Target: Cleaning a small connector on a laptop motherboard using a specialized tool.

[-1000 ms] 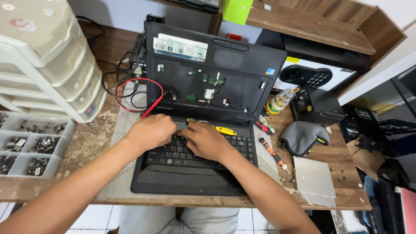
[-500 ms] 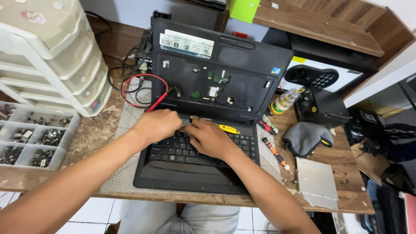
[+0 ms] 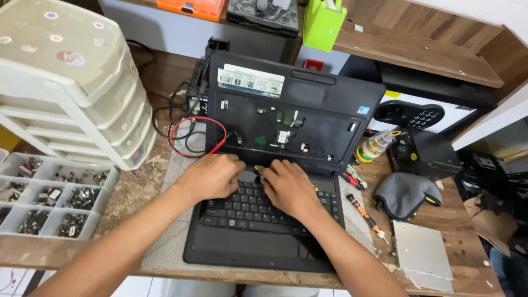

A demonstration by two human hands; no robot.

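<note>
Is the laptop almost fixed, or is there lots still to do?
Probably lots. The laptop lies open with green circuit parts bare. Both hands, left hand and right hand, press along the keyboard top edge. A flat silver drive and screwdriver lie aside.

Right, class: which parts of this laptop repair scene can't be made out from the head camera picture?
- Left hand and right hand: fingertips tucked under, hiding what they grip.
- Keyboard: upper rows covered by both hands.
- Parts tray: contents too small, cut off at left edge.
- Drawer unit: contents hidden inside.

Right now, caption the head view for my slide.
Both hands rest on the top edge of an opened black laptop's keyboard.
</note>
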